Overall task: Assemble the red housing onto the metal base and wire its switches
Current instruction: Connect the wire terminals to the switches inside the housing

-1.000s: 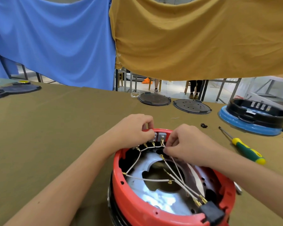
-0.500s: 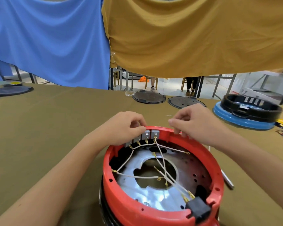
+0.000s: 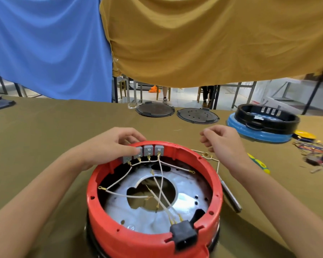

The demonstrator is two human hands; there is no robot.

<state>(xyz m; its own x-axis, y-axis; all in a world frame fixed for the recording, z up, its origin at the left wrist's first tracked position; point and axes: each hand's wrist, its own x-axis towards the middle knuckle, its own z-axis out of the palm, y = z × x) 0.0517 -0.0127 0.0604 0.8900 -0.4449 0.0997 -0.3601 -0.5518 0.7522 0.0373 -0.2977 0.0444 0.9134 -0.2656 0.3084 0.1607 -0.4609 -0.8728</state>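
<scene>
Two hands, left (image 3: 110,146) gripping switches (image 3: 144,153), right (image 3: 222,144) apparently pinching wire (image 3: 211,158).

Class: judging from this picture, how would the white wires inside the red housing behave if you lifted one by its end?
The white wires would probably flop: they sag and cross loosely over the metal base. They look thin, so likely light. The small terminals may snag.

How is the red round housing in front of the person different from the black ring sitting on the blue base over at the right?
The red round plastic housing sits on a metal base, white wires crossing inside; the black plastic ring sits on a blue base with no wires visible inside. The left hand touches the red housing's grey switches; nobody touches the black ring. Both are round, open-topped, with a switch row on the far wall.
</scene>
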